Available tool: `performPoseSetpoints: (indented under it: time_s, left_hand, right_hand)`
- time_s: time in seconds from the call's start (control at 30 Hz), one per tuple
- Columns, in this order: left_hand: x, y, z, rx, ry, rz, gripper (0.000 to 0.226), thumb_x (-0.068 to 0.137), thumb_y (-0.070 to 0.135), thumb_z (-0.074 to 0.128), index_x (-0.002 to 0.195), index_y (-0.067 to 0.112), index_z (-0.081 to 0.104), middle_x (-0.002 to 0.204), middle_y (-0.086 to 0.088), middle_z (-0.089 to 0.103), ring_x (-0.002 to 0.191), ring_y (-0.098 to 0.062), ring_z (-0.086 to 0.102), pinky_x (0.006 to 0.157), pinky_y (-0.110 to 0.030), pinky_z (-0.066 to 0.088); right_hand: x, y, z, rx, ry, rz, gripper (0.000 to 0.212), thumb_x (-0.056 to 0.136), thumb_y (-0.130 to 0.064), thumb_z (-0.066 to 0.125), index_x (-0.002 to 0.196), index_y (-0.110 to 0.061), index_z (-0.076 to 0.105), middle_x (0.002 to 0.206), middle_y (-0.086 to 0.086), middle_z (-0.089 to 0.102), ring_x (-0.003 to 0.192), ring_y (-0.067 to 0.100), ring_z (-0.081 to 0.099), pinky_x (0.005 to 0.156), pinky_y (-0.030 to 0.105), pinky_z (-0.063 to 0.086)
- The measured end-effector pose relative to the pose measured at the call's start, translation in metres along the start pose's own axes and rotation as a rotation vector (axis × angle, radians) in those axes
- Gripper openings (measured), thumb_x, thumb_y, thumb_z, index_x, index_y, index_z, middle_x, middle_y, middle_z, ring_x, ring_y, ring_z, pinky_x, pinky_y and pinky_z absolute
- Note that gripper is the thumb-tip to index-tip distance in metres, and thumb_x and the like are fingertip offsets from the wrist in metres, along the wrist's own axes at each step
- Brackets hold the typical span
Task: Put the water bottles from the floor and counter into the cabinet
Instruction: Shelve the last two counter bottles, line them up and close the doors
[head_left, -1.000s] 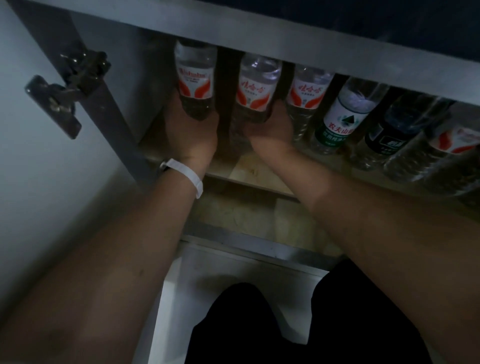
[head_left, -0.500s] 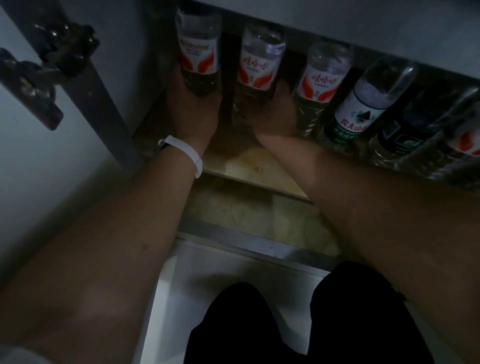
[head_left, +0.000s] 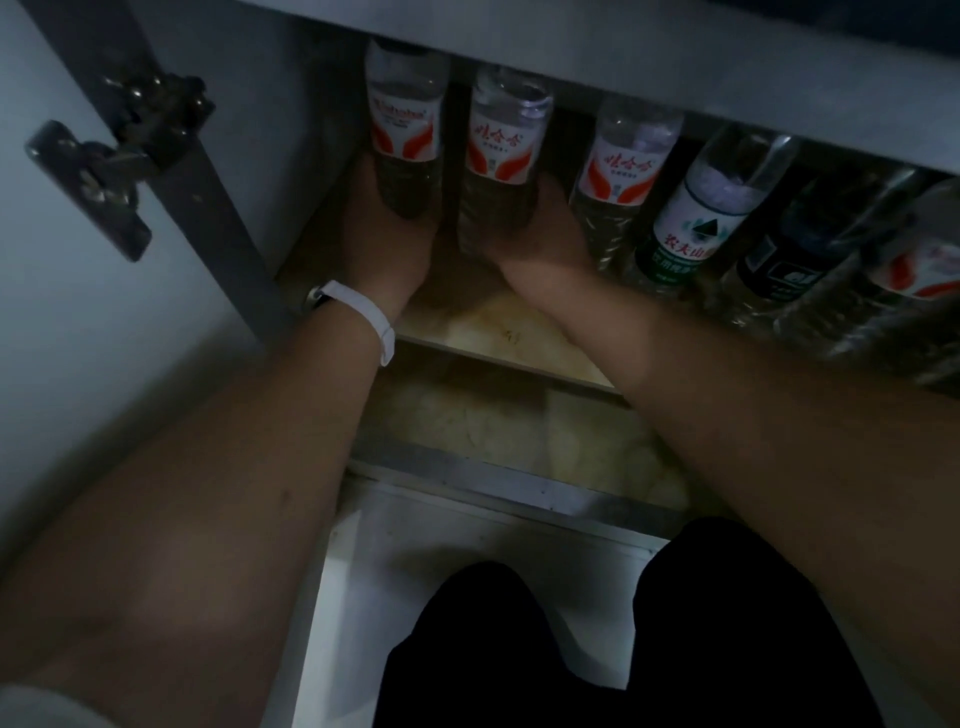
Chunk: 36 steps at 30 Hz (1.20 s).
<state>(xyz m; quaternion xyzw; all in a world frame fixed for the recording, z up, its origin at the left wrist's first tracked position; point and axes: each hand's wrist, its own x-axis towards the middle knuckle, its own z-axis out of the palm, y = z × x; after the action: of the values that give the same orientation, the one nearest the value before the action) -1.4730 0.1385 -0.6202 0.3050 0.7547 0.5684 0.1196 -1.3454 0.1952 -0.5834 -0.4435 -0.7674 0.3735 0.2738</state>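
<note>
Both arms reach into a low, dim cabinet (head_left: 519, 358). My left hand (head_left: 387, 244), with a white wristband, is wrapped around the base of the leftmost water bottle (head_left: 405, 130), which has a red and white label. My right hand (head_left: 540, 239) grips the base of the second red-labelled bottle (head_left: 501, 150). Both bottles stand upright on the cabinet floor. To their right stand a third red-labelled bottle (head_left: 623, 171), a green-labelled bottle (head_left: 696, 218), a dark-labelled bottle (head_left: 789, 260) and another red-labelled one (head_left: 919, 270). The bottle caps are hidden by the counter edge.
The cabinet door (head_left: 78, 312) hangs open at the left with its metal hinge (head_left: 109, 171) sticking out. A grey counter edge (head_left: 675, 57) overhangs the bottles. My dark-clothed knees (head_left: 597, 639) rest over a pale floor (head_left: 415, 545) in front of the cabinet's sill.
The view has shifted slightly as my head moved. Both hands stay closed on the same two bottles at the left of the row.
</note>
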Motion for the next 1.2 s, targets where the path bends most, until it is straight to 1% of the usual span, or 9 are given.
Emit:
performPoseSetpoints:
  time_s: [0.13, 0.2, 0.27, 0.37, 0.53, 0.77, 0.9, 1.03, 1.2]
  left_hand:
    - [-0.013, 0.004, -0.003, 0.185, 0.038, 0.056, 0.049, 0.095, 0.043, 0.06, 0.139, 0.025, 0.051, 0.139, 0.003, 0.057, 0.128, -0.014, 0.053, 0.106, -0.028, 0.038]
    - [-0.032, 0.003, -0.008, 0.181, 0.03, 0.095, 0.049, 0.094, 0.041, 0.06, 0.139, 0.023, 0.052, 0.139, 0.002, 0.057, 0.128, -0.014, 0.052, 0.109, -0.026, 0.037]
    - [-0.059, 0.002, -0.015, 0.211, -0.016, 0.173, 0.055, 0.091, 0.028, 0.063, 0.144, 0.021, 0.049, 0.143, -0.002, 0.054, 0.131, -0.017, 0.049, 0.111, -0.02, 0.032]
    - [-0.1, 0.01, -0.025, 0.336, -0.147, 0.231, 0.06, 0.092, 0.025, 0.065, 0.148, 0.026, 0.043, 0.147, -0.005, 0.048, 0.134, -0.024, 0.045, 0.109, -0.034, 0.038]
    - [-0.152, 0.023, -0.029, 0.572, -0.231, 0.476, 0.054, 0.091, 0.032, 0.063, 0.142, 0.017, 0.05, 0.145, -0.009, 0.049, 0.134, -0.03, 0.044, 0.108, -0.05, 0.04]
    - [-0.206, 0.033, -0.029, 0.77, -0.275, 0.583, 0.056, 0.088, 0.042, 0.054, 0.136, 0.014, 0.054, 0.143, -0.011, 0.052, 0.125, -0.035, 0.05, 0.1, -0.052, 0.044]
    - [-0.222, 0.046, -0.024, 0.836, -0.296, 0.608, 0.057, 0.087, 0.041, 0.056, 0.136, 0.012, 0.055, 0.139, -0.015, 0.055, 0.121, -0.038, 0.053, 0.099, -0.052, 0.045]
    - [-0.244, 0.077, -0.027, 0.877, -0.426, 0.561, 0.056, 0.089, 0.043, 0.051, 0.137, 0.014, 0.055, 0.141, -0.013, 0.054, 0.127, -0.035, 0.05, 0.102, -0.053, 0.043]
    - [-0.27, 0.137, -0.056, 0.931, -0.543, 0.494, 0.052, 0.088, 0.039, 0.051, 0.134, 0.014, 0.058, 0.141, -0.013, 0.055, 0.123, -0.036, 0.049, 0.1, -0.053, 0.042]
  right_hand:
    - [-0.023, 0.01, -0.012, 0.02, -0.085, -0.053, 0.041, 0.084, -0.029, 0.075, 0.12, -0.026, 0.055, 0.122, -0.006, 0.062, 0.111, 0.008, 0.058, 0.081, 0.016, 0.044]
    - [-0.04, 0.015, -0.023, -0.04, -0.128, -0.098, 0.047, 0.09, -0.033, 0.067, 0.133, -0.025, 0.05, 0.128, -0.007, 0.058, 0.112, 0.007, 0.054, 0.084, 0.019, 0.043]
    - [-0.056, 0.017, -0.038, -0.147, -0.137, -0.102, 0.051, 0.096, -0.039, 0.056, 0.143, -0.025, 0.041, 0.134, -0.005, 0.054, 0.113, 0.009, 0.052, 0.086, 0.023, 0.041]
    - [-0.076, 0.022, -0.059, -0.287, -0.158, -0.172, 0.046, 0.099, -0.04, 0.049, 0.143, -0.026, 0.042, 0.131, -0.004, 0.057, 0.107, 0.012, 0.057, 0.082, 0.021, 0.038]
    - [-0.102, 0.045, -0.092, -0.49, -0.189, -0.337, 0.051, 0.097, -0.046, 0.048, 0.141, -0.022, 0.046, 0.139, 0.002, 0.05, 0.124, 0.019, 0.049, 0.097, 0.033, 0.043]
    - [-0.141, 0.075, -0.133, -0.678, -0.165, -0.504, 0.055, 0.094, -0.053, 0.043, 0.137, -0.02, 0.049, 0.136, 0.003, 0.051, 0.124, 0.025, 0.046, 0.097, 0.041, 0.044]
    - [-0.155, 0.081, -0.151, -0.713, -0.196, -0.47, 0.055, 0.094, -0.053, 0.043, 0.139, -0.021, 0.047, 0.139, 0.004, 0.049, 0.127, 0.026, 0.043, 0.099, 0.042, 0.042]
    - [-0.175, 0.074, -0.174, -0.678, -0.257, -0.402, 0.051, 0.093, -0.049, 0.047, 0.132, -0.017, 0.054, 0.133, 0.007, 0.055, 0.121, 0.031, 0.049, 0.095, 0.043, 0.041]
    - [-0.206, 0.037, -0.226, -0.668, -0.385, -0.243, 0.064, 0.087, -0.055, 0.033, 0.131, -0.016, 0.057, 0.128, 0.008, 0.058, 0.117, 0.033, 0.052, 0.092, 0.043, 0.044]
